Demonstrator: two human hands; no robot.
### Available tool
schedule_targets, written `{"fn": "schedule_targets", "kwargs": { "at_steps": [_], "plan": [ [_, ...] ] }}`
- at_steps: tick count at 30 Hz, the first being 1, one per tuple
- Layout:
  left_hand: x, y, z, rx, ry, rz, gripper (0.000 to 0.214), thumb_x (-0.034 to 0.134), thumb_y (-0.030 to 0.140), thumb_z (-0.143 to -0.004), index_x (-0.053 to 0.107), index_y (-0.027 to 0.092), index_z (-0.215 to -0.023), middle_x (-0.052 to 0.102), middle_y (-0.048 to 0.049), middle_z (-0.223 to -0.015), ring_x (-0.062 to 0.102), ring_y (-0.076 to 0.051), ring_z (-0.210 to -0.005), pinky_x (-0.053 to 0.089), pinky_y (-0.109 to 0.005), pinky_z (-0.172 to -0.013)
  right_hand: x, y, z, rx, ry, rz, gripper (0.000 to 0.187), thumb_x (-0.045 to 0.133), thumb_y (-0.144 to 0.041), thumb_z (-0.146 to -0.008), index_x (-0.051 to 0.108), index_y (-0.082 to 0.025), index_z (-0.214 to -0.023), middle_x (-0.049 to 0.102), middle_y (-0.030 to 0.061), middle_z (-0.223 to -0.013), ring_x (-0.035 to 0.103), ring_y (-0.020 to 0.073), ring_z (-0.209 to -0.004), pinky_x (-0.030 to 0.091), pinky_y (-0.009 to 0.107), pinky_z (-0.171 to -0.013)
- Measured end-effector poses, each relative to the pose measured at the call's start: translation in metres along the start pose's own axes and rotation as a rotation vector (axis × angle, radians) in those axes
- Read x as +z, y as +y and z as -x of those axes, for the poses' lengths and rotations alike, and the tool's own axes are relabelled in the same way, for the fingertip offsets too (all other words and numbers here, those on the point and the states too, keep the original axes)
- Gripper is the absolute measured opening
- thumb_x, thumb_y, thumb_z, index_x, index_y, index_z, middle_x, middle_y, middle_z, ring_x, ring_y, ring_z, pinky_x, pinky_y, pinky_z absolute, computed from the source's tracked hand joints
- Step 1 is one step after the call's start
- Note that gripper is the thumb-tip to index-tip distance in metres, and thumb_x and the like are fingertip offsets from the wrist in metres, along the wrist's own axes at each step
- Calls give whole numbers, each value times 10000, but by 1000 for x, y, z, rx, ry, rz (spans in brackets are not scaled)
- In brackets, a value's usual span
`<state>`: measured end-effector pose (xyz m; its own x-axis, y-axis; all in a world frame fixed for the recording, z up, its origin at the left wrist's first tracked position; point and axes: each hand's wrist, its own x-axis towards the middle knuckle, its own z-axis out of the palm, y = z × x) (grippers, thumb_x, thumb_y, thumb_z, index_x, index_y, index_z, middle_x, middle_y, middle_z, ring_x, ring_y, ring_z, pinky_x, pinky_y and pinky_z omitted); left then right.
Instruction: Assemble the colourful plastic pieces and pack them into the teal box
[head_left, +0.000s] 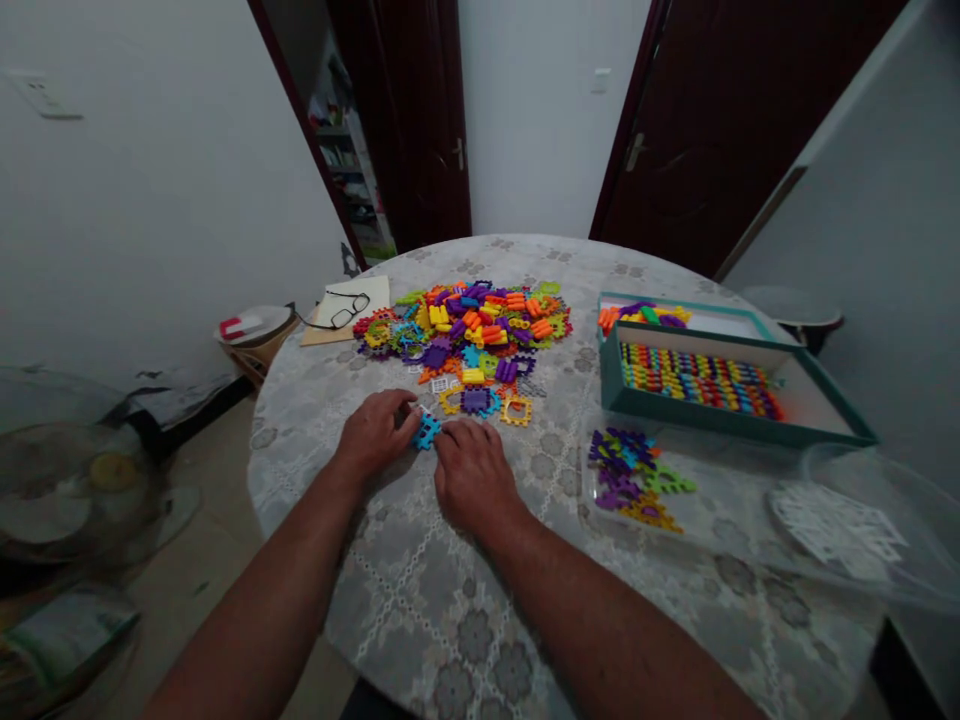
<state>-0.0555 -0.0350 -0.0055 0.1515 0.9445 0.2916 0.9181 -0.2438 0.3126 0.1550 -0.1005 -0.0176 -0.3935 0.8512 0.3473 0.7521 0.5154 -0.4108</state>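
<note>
Both of my hands rest on the round table (420,600) near its middle. My left hand (373,432) and my right hand (471,472) are closed with fingertips pinching a small blue square plastic piece (427,430) between them. Just beyond lie a few loose square frames, one purple piece (475,400) and one orange frame (517,409). Farther back spreads a big pile of coloured plastic building pieces (472,325).
A teal box (720,420) with rows of coloured pieces stands at the right. Near it lie purple and yellow pieces (634,475) on a clear tray, and a clear lid (840,520). Glasses (346,310) lie on paper at the back left. A fan (67,480) stands on the floor.
</note>
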Motion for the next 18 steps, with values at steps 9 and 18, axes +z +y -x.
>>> {"fn": "schedule_targets", "kwargs": {
  "at_steps": [9, 18],
  "plan": [
    [0, -3, 3, 138, -84, 225, 374, 639, 360, -910, 708, 206, -1243, 686, -89, -1141, 671, -265, -1080, 553, -413, -1001, 1, -2, -1, -3, 16, -6, 329, 609, -192, -999, 657, -209, -1324, 652, 101, -1394, 501, 266, -1383, 285, 504, -1267],
    [2, 13, 6, 35, -114, 640, 425, 671, 260, -895, 676, 248, -1321, 675, -85, -1297, 660, -244, -1161, 540, -445, -1077, 9, 9, 2, 28, 140, -192, 354, 587, -158, -979, 646, -188, -1326, 673, 141, -1384, 593, 286, -1328, 419, 508, -1203]
  ]
}}
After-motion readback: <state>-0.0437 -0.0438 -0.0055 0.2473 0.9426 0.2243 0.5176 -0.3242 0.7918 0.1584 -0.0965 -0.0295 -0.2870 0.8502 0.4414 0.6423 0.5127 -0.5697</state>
